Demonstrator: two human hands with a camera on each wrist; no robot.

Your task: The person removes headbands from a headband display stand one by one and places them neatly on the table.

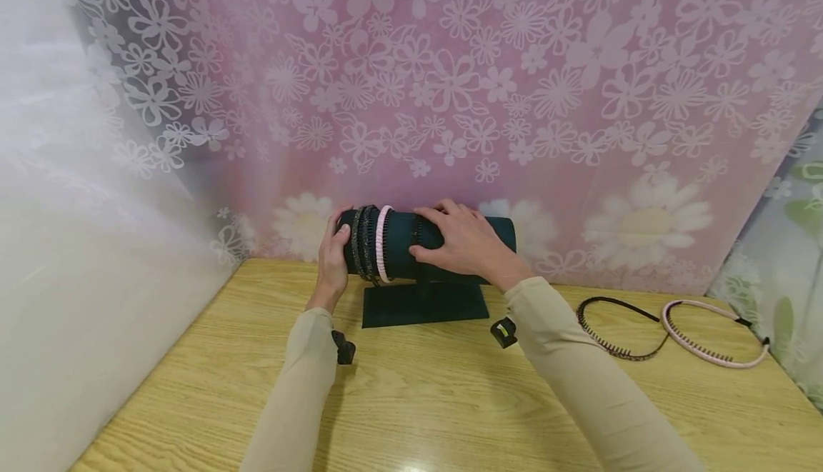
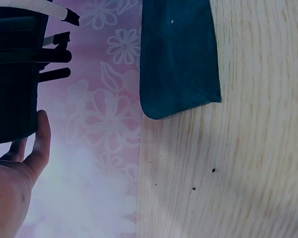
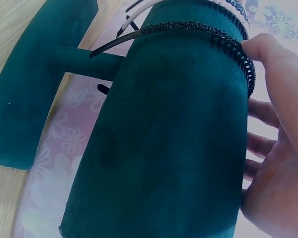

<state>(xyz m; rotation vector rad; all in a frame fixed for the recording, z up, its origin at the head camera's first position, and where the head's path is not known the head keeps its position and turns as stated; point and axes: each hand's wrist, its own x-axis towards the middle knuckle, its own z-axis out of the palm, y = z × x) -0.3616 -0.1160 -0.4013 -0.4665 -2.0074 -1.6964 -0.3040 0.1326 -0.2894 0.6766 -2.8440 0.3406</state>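
Note:
A dark green headband display stand has a padded roll [image 1: 401,236] set crosswise over a flat base [image 1: 424,305]. My left hand [image 1: 332,261] grips the roll's left end, thumb in front and fingers behind. Beside that thumb, two dark glittery headbands [image 1: 361,243] and a pink headband [image 1: 381,243] circle the roll. Farther right, my right hand [image 1: 468,240] reaches over the roll with its fingers behind it. In the right wrist view, the right thumb [image 3: 265,47] presses on the toothed edge of a black beaded headband [image 3: 188,26] worn by the roll.
On the right of the wooden table [image 1: 411,393], a black headband [image 1: 611,349] lies against a second pink headband [image 1: 694,349]. Behind the stand hangs a pink flowered curtain [image 1: 450,101], close to the roll; a white sheet [image 1: 77,243] borders the left side.

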